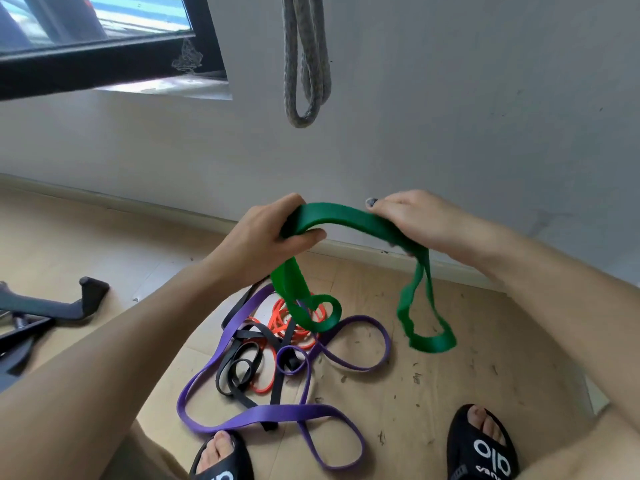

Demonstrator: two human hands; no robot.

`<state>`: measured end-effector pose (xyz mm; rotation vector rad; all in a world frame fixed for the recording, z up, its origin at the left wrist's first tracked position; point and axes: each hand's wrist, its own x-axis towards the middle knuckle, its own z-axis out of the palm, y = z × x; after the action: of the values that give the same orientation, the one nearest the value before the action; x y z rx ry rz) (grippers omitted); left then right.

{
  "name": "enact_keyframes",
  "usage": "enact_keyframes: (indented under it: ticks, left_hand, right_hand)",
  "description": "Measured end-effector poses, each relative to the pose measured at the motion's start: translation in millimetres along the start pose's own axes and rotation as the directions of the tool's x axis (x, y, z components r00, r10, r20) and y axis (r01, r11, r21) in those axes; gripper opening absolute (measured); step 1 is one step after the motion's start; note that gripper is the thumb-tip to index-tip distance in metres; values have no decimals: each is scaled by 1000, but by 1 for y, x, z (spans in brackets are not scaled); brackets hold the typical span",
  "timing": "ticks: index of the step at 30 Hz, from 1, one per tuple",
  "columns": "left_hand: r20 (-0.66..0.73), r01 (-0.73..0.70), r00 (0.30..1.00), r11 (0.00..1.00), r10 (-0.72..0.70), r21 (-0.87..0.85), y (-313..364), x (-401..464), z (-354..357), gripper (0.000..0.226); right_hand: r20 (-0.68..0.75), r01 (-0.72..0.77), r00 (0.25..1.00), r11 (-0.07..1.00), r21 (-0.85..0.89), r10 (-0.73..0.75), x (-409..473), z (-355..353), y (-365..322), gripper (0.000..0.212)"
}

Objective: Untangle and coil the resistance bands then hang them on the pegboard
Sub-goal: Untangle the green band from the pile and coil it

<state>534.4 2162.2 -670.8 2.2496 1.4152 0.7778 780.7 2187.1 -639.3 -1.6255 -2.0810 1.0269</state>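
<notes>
A wide green resistance band [341, 216] stretches between both hands at chest height. My left hand [266, 237] grips one bend of it, and my right hand [412, 220] grips the other side. Two green loops dangle below, one under each hand. On the floor beneath lies a tangle of bands: a long purple band [263, 414], a black band [239, 368] and a thin orange band [291, 327], all crossing one another. A grey band [304, 71] hangs folded on the wall above. No pegboard is in view.
Cardboard [433, 386] covers the floor under the tangle, strewn with small scraps. My feet in black slides [485, 445] stand at the bottom edge. Black exercise-equipment parts [69, 303] lie on the left. A dark-framed window [104, 46] sits at the upper left.
</notes>
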Motion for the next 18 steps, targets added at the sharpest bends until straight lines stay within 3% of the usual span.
enact_keyframes:
  ticks: [2,4,7,11,18]
  left_hand:
    - [-35,-59,998,998,59,-10,12,-1,0,28]
    - [-49,-114,992,993,114,2,23,-3,3,29]
    - [-72,-105,992,994,103,-17,26,-3,7,28]
    - [-27,-80,996,997,81,11,20,-2,8,32]
    - [133,-55,990,995,43,86,-4,1,9,36]
  right_hand:
    - [60,-8,998,1000,10,8,-4,11,-1,58]
    - [77,35,996,990,134,-45,-8,21,-8,61]
    - [-21,140,990,939,313,-140,-10,24,-16,62]
    - [-180,263,957,940,216,-226,-11,16,-23,52]
    - [-286,254,936,956,149,-205,-9,4,-24,49]
